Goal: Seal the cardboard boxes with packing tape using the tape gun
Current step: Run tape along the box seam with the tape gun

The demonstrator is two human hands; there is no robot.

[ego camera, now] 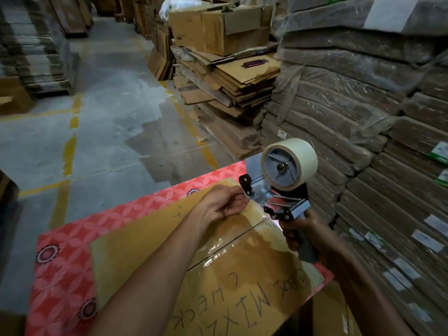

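1. Head view, grips: right hand (299,235) is wrapped tight round the tape gun (282,190) handle. The gun is raised just over the far end of the cardboard box (145,248).
2. Left hand (224,204) rests on the box top, fingertips bunched at the gun's front roller. Looks like a pinch on the loose end of the packing tape (304,155), but the film is too clear to confirm.
3. Risk: fingers are right beside the gun's metal front. A sudden pull could nick them.
4. Risk: a slack end may fold back on itself or stick to skin.
5. Risk: the box lies on a red patterned cloth (63,263) with neither hand bracing it firmly, so a hard drag could slide it.
6. Risk: a skewed start puts the strip off the flap seam (242,232).
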